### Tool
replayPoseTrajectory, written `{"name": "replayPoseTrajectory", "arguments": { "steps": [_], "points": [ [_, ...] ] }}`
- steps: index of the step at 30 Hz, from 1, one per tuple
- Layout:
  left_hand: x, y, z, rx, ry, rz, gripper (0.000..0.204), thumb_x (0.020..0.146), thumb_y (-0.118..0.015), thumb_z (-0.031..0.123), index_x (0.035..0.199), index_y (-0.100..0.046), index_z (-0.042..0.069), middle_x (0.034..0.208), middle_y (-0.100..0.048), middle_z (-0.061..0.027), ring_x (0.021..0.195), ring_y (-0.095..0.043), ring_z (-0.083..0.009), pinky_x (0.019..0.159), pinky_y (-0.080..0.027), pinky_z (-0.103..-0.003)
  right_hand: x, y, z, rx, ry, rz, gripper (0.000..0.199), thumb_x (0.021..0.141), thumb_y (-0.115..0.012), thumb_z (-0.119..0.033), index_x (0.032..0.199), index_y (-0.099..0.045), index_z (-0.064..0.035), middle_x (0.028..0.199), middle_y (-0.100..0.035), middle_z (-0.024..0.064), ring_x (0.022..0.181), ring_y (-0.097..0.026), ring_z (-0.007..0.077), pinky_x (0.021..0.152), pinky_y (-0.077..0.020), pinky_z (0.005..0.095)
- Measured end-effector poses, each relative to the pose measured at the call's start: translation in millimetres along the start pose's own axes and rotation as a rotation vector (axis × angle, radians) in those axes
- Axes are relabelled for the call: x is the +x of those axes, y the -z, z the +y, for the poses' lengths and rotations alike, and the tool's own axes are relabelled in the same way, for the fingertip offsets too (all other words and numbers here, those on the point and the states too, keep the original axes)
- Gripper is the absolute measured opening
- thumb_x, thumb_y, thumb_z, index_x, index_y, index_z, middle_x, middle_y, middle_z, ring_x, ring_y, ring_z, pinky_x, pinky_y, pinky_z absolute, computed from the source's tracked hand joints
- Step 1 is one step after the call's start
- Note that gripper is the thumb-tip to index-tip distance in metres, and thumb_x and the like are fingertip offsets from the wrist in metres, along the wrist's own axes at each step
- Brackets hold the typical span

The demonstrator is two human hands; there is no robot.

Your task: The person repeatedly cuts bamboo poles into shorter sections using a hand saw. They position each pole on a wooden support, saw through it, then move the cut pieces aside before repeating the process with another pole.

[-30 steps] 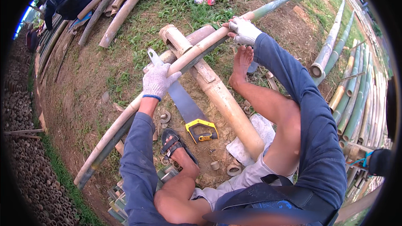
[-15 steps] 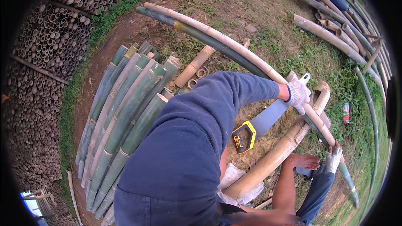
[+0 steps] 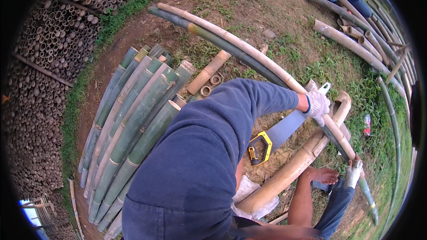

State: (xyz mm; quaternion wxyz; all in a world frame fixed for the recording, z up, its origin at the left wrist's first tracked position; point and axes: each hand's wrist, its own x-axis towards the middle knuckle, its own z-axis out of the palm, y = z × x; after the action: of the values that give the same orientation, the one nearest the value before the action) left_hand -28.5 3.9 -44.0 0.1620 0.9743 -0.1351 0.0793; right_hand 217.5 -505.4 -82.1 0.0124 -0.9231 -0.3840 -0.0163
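My left grip (image 3: 318,103) and right grip (image 3: 354,173) both clamp long pale bamboo pole (image 3: 249,51), resting across thick bamboo log (image 3: 298,164); handsaw (image 3: 275,135) beneath.

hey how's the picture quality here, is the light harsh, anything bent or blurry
Head view: soft, even daylight, no hard shadows or glare; the fisheye bends the long bamboo pole into an arc and blacks out the corners; the gloved left hand, the saw and the green bamboo stack read sharp; the right hand near the rim looks squeezed and slightly soft.
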Motion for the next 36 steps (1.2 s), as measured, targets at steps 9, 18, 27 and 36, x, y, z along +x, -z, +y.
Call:
{"name": "replayPoseTrajectory", "arguments": {
  "steps": [9, 18, 27, 36],
  "points": [
    [6.3, 4.3, -1.5, -0.023, 0.019, -0.085, 0.07, 0.087, -0.077, 0.074, 0.101, -0.084, 0.006, 0.107, -0.076, -0.018, 0.101, -0.077, -0.0396, 0.082, -0.063, -0.053, -1.1, -1.0, -12.7, -0.118, 0.0, 0.072, 0.066, 0.107, -0.064, -0.024, 0.17, -0.047, -0.0135, 0.152, -0.059, 0.0317, 0.14, -0.055, 0.0517, 0.12, -0.0432, 0.0582],
    [2.2, 3.9, -0.3, -0.015, 0.01, -0.044, 0.071, 0.088, -0.077, 0.074, 0.102, -0.084, 0.005, 0.106, -0.076, -0.019, 0.102, -0.077, -0.04, 0.082, -0.063, -0.053, -3.0, 3.3, -20.4, -0.093, -0.043, 0.041, 0.068, 0.105, -0.066, -0.023, 0.17, -0.047, -0.0145, 0.154, -0.058, 0.0301, 0.144, -0.052, 0.051, 0.124, -0.0401, 0.0578],
    [-12.2, 33.5, -32.3, -0.04, -0.001, -0.132, 0.071, 0.093, -0.071, 0.074, 0.113, -0.082, 0.007, 0.096, -0.08, -0.0205, 0.09, -0.079, -0.0434, 0.08, -0.061, -0.056, 7.3, 19.4, -88.8, -0.199, -0.114, 0.145, 0.07, 0.106, -0.065, -0.022, 0.173, -0.044, -0.0175, 0.163, -0.054, 0.0238, 0.155, -0.045, 0.0478, 0.127, -0.0384, 0.0579],
    [-106.5, 120.1, -116.3, -0.007, 0.337, -0.104, 0.099, 0.082, -0.078, 0.082, 0.149, -0.07, 0.009, 0.141, -0.072, -0.0228, 0.131, -0.07, -0.0424, 0.109, -0.056, -0.052, 31.1, 38.2, -180.0, -0.122, 0.206, 0.289, 0.069, 0.108, -0.062, -0.019, 0.174, -0.041, -0.0137, 0.169, -0.048, 0.0248, 0.16, -0.037, 0.0495, 0.13, -0.0315, 0.0605]
  ]
}}
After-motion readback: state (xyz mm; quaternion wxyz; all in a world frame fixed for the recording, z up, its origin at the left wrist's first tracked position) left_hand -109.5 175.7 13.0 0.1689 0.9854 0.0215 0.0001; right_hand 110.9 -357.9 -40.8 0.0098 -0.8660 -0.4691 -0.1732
